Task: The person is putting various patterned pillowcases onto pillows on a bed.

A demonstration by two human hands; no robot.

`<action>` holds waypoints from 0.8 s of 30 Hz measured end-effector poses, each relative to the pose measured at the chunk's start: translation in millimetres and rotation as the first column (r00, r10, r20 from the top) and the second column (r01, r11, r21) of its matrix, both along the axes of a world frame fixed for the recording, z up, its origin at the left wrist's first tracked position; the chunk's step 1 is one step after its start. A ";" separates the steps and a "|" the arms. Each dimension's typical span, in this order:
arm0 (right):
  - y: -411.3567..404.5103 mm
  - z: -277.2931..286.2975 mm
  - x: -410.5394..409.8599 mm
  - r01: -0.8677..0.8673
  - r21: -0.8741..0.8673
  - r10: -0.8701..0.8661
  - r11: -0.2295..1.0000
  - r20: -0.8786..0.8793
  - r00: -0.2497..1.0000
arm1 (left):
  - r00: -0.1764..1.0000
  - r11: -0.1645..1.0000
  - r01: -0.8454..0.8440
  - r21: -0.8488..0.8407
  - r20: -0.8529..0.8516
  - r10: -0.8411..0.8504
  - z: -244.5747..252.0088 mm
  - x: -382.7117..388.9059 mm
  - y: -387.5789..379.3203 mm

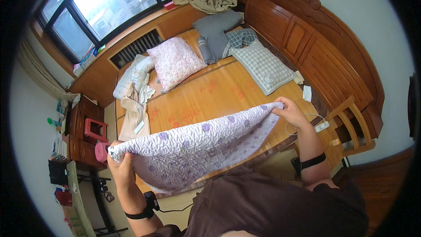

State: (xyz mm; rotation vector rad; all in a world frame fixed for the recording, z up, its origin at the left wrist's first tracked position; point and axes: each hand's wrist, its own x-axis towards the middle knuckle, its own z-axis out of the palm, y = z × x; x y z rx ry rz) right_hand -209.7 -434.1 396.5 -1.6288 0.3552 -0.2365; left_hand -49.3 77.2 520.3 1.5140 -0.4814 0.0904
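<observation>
A quilted white cloth with purple flowers [204, 144] hangs stretched between my two hands over the near edge of the bed. My left hand [121, 161] grips its left corner, thumb on top. At the other end, my right hand [291, 112] pinches the right corner. Beyond the cloth lies a bamboo-like bed mat [210, 95] with red flower prints. A pink floral pillow [176, 62] and a grey checked pillow [263, 67] rest on it. Beige fabric [131, 112] lies crumpled at the left, beside a pale patterned bundle [133, 72].
Grey bedding [213, 36] is heaped at the far corner. A carved wooden headboard [306, 42] runs along the right. A wooden chair [358, 128] and a white power strip [321, 126] are at the near right. Red stool [96, 130] stands left of the bed.
</observation>
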 end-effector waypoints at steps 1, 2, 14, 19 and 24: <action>1.0 2.3 0.0 0.073 0.185 -0.086 0.980 0.064 0.994 | 1.000 0.999 0.024 -0.045 0.004 -0.024 2.9 -1.8 -2.3; -0.3 8.0 -2.3 0.129 0.298 -0.155 0.946 0.067 0.986 | 0.998 0.997 0.053 -0.057 -0.012 -0.054 4.6 -0.4 0.3; 55.7 -115.2 -3.7 -0.065 0.383 0.109 0.922 -0.093 0.990 | 0.962 0.993 -0.078 -0.091 -0.267 0.051 -38.9 34.0 -6.3; 34.8 -61.9 -0.8 -0.031 0.424 0.052 0.905 -0.036 0.998 | 0.935 0.980 -0.131 -0.150 -0.348 0.071 -60.8 44.9 5.7; 30.7 -8.1 -3.3 -0.100 0.509 0.029 0.855 0.145 0.989 | 0.850 0.990 -0.025 -0.136 -0.524 -0.051 -23.0 46.6 -5.8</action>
